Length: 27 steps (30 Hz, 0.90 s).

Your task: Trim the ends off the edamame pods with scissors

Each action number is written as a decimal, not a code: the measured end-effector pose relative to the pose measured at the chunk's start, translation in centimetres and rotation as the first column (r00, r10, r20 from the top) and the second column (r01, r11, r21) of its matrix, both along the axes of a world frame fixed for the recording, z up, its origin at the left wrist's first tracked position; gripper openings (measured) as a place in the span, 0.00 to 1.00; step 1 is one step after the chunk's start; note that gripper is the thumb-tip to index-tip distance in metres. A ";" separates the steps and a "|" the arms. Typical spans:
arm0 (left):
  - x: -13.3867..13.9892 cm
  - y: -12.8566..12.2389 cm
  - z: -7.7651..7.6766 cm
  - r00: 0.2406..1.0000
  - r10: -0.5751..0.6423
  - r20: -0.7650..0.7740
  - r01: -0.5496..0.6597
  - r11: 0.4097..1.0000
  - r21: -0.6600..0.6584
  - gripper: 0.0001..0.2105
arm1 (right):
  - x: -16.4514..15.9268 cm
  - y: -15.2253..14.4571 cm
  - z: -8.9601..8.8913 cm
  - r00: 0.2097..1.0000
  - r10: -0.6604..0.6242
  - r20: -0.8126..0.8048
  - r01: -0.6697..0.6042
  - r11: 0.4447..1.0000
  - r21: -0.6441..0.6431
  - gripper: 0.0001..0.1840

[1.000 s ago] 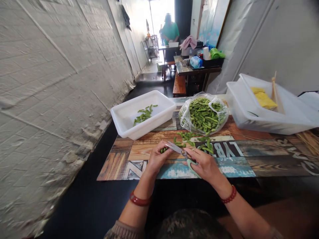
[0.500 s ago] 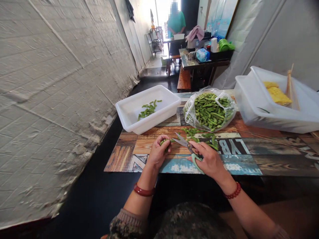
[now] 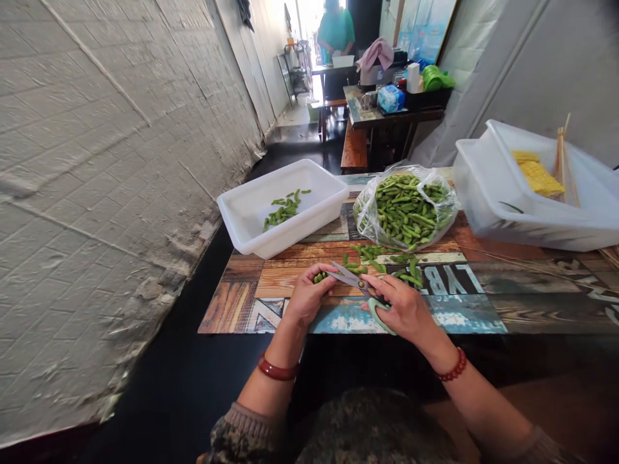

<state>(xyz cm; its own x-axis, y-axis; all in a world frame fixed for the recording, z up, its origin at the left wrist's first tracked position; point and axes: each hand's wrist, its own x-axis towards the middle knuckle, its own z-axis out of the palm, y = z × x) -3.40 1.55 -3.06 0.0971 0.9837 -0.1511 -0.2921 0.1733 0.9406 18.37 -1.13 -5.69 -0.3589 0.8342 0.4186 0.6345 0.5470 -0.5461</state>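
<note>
Pinched in the closed fingers of my left hand (image 3: 305,295) is a green edamame pod (image 3: 319,278). My right hand (image 3: 403,304) grips green-handled scissors (image 3: 355,283), whose blades reach across to the pod and my left fingertips. Whether the blades touch the pod I cannot tell. Several loose edamame pods (image 3: 410,274) lie on the patterned table just beyond my hands. Behind them stands a clear plastic bag (image 3: 367,216) heaped with more pods. A white tub (image 3: 227,218) to the left holds a small pile of pods.
Stacked white tubs (image 3: 488,219) stand at the right, with yellow packets (image 3: 539,175) and thin sticks in the upper one. Long thin sticks lie on the table (image 3: 464,319) nearby. A brick-patterned wall (image 3: 97,193) runs along the left. Farther back, a person in green (image 3: 337,32) stands behind another table.
The scissor blades have come leftward onto the pod at my left fingertips and look more closed. My view has tilted slightly down. The person at the back has shifted their arms.
</note>
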 end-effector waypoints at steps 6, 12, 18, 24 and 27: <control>0.0 -0.1 -0.2 1.000 -0.017 -0.004 0.017 1.000 0.003 0.14 | 0.0 -0.1 0.0 0.999 0.029 -0.038 -0.029 1.000 -0.011 0.27; 0.0 0.0 -0.3 1.000 -0.022 0.023 0.021 1.000 0.019 0.13 | 0.1 -0.1 -0.1 0.998 0.044 -0.039 -0.046 0.998 -0.046 0.26; 0.0 0.0 -0.1 0.999 -0.032 0.038 0.032 0.999 0.009 0.13 | 0.1 -0.1 -0.3 0.999 0.046 -0.022 -0.046 0.999 -0.028 0.26; -0.4 0.1 -0.2 0.999 -0.036 0.032 0.037 0.999 -0.028 0.14 | 0.1 0.0 -0.3 0.997 0.042 -0.063 -0.040 0.999 0.031 0.23; -0.6 0.3 -0.1 0.993 -0.019 0.115 0.023 0.999 -0.041 0.15 | 0.3 0.1 -0.8 0.997 -0.025 -0.070 0.029 0.997 0.067 0.25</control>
<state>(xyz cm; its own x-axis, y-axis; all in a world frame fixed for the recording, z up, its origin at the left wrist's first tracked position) -4.00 1.88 -3.20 0.1367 0.9742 -0.1794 -0.3930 0.2196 0.8929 18.63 -0.98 -6.51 -0.3047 0.8119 0.4980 0.6113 0.5677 -0.5514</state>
